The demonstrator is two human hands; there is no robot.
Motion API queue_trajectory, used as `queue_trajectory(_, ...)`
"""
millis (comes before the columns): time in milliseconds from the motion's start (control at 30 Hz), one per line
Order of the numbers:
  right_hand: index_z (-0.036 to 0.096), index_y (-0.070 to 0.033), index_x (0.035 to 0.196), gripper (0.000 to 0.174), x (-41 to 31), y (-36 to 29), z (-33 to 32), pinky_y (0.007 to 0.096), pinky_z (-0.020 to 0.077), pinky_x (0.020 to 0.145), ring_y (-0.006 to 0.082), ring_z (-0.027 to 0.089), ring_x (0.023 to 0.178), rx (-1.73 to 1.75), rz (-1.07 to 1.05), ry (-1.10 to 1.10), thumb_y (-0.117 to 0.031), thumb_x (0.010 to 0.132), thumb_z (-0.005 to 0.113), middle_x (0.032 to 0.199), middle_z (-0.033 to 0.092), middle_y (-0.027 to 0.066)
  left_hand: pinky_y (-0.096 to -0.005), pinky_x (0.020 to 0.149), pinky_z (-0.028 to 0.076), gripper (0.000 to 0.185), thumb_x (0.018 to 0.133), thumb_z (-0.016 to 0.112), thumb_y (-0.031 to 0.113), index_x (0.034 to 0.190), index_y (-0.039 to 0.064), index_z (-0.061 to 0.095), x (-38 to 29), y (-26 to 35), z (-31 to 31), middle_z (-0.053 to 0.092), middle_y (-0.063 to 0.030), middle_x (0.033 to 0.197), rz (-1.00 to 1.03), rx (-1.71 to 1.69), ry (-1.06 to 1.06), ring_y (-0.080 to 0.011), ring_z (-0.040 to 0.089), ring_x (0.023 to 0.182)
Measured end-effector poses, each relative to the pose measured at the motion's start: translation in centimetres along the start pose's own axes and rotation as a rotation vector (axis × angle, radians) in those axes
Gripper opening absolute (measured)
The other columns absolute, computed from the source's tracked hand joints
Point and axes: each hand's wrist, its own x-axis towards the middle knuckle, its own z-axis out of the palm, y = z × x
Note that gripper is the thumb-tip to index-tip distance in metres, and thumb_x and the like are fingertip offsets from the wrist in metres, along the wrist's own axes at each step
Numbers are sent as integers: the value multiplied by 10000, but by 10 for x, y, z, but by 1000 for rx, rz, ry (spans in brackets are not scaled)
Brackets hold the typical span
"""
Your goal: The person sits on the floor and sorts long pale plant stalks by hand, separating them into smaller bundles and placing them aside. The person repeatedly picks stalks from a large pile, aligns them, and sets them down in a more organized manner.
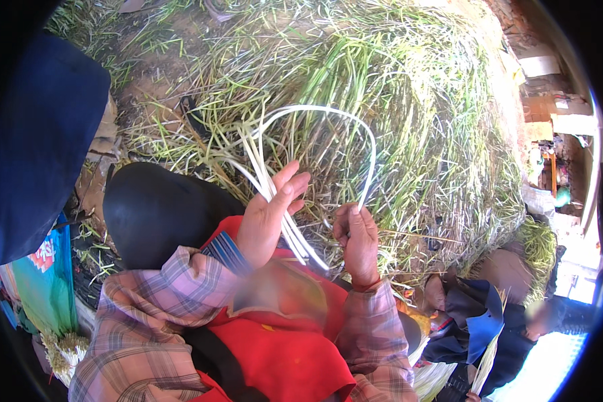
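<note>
My left hand (271, 213) holds a small bunch of long, pale, white-green plant stalks (261, 166). The stalks run between its thumb and palm, while the other fingers are spread apart. One stalk (372, 145) arches up from the bunch and bends over to my right hand (358, 233), whose thumb and fingers pinch it. Loose lower ends of the bunch hang between my two hands, above my red apron (291, 352). Behind the hands lies a wide heap of green and yellowish stalks and leaves (407, 100) on the ground.
At the left are dark blue cloth (45, 140), a rounded black surface (166, 211) and a teal-green bag (50, 286). Bundled stalks (73, 354) stand at lower left. At lower right, another person (512, 346) sits close by near more pale stalks (432, 379).
</note>
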Motion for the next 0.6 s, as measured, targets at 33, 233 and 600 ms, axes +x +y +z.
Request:
queue_trajectory(33,555,-52,902,264,-1,0,2,200,298,458,63,417,530,-34,-58,-1,-260,966,406,615,465,-24,-357,1033,281,619,945,414,380,1401,18,203,0,-2,1,368,-194,1363,31,73,-21,-258,334,1286)
queue_trajectory(233,543,-22,1027,184,-10,9,27,305,459,543,176,554,578,-643,-325,-324,-147,893,525,685,566,132,-302,874,442,419,957,423,266,1263,-19,396,-2,0,4,597,-116,962,-77,158,-160,-193,579,953)
queue_trajectory(600,593,-41,1057,235,53,17,-48,268,451,668,138,541,753,-623,-135,80,-183,888,512,874,582,51,-227,498,357,226,944,467,261,1046,60,472,8,34,-11,458,-5,680,184,-338,219,-90,434,545)
